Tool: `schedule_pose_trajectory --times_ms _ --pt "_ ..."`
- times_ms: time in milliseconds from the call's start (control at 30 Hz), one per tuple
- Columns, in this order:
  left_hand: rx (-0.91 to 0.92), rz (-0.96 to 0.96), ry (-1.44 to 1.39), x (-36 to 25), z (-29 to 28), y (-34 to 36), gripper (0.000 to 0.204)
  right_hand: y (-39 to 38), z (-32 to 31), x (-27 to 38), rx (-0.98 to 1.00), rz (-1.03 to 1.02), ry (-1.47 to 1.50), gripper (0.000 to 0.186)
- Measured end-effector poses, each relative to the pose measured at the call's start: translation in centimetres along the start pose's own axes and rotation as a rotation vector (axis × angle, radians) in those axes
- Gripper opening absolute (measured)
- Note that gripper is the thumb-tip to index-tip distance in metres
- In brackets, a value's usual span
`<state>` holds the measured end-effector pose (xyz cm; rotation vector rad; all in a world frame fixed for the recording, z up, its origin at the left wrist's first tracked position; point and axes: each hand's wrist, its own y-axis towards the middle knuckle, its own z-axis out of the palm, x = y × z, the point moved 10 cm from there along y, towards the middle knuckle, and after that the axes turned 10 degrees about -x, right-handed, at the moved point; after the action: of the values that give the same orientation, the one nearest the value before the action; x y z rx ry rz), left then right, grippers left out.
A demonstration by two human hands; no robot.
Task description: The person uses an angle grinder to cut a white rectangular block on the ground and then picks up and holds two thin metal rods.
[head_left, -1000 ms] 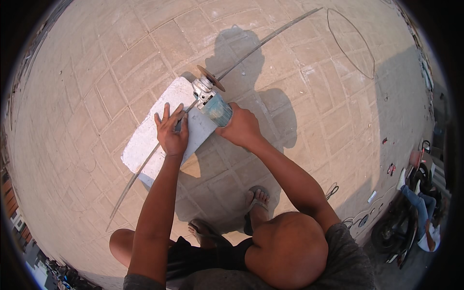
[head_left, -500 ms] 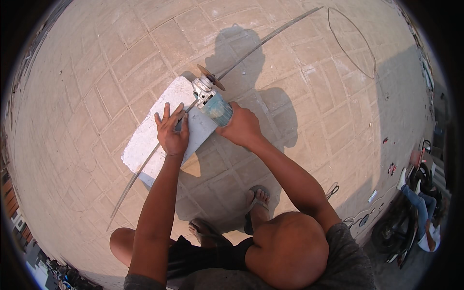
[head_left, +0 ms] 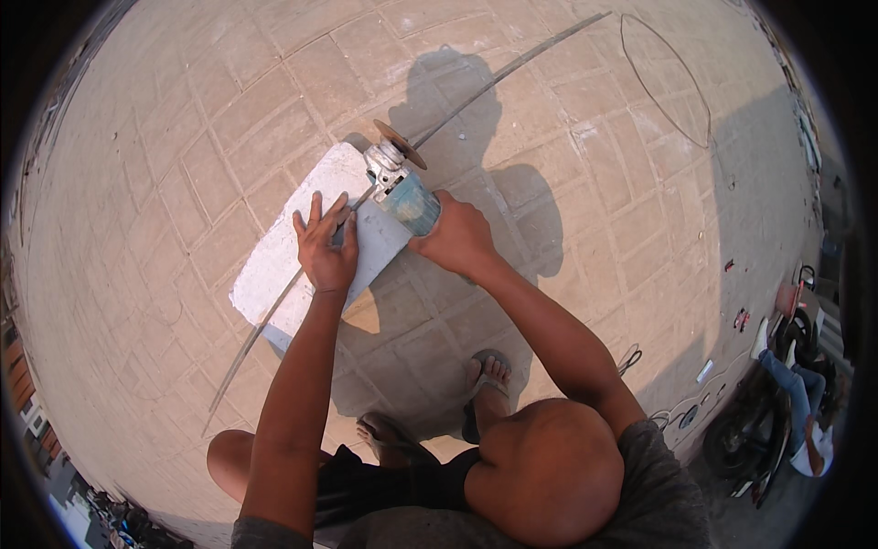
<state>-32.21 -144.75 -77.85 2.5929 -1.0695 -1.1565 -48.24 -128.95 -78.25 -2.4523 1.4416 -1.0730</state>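
My right hand [head_left: 459, 238] is wrapped round the teal body of an angle grinder [head_left: 412, 203]. The grinder's brown cutting disc [head_left: 399, 145] stands at the far edge of a pale block [head_left: 291, 233], beside a long thin metal rod [head_left: 512, 68]. That rod runs diagonally across the block and out over the paving on both sides. On the block, my left hand [head_left: 327, 252] holds the rod down, with the thumb on one side and the fingers on the other. The grinder's head covers part of the rod, so I cannot tell whether the disc touches it.
Brick paving [head_left: 229, 137] lies all around. A thin wire loop [head_left: 665, 82] is at the far right. My sandalled feet [head_left: 489, 375] are close behind the block. At the right edge are a motorcycle [head_left: 745, 439], cables and a person in jeans [head_left: 794, 389].
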Motion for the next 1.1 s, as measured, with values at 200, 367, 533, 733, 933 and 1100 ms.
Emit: schedule_pose_trajectory --times_ms 200,367,533,733,933,1100 --pt "0.004 0.004 0.006 0.0 0.2 -0.2 0.009 0.1 0.2 -0.4 0.000 0.000 -0.002 0.069" --pt "-0.004 -0.005 -0.004 0.4 0.3 -0.4 0.009 -0.1 0.0 -0.2 -0.006 -0.021 0.031 0.068" --pt "-0.028 -0.016 -0.034 0.3 0.2 -0.2 0.007 -2.3 -1.5 -2.0 -0.070 0.019 0.169 0.070" --pt "0.011 -0.060 -0.056 0.0 0.5 0.1 0.007 -3.5 -6.2 -6.3 -0.261 -0.012 0.215 0.073" --pt "-0.002 0.057 0.129 -3.8 4.2 2.4 0.012 -4.1 -7.9 -9.7 -0.319 0.065 0.326 0.065" --pt "0.095 0.069 0.125 -8.2 10.1 7.7 0.035 -4.5 -8.6 -9.8 -0.355 0.031 0.395 0.063"
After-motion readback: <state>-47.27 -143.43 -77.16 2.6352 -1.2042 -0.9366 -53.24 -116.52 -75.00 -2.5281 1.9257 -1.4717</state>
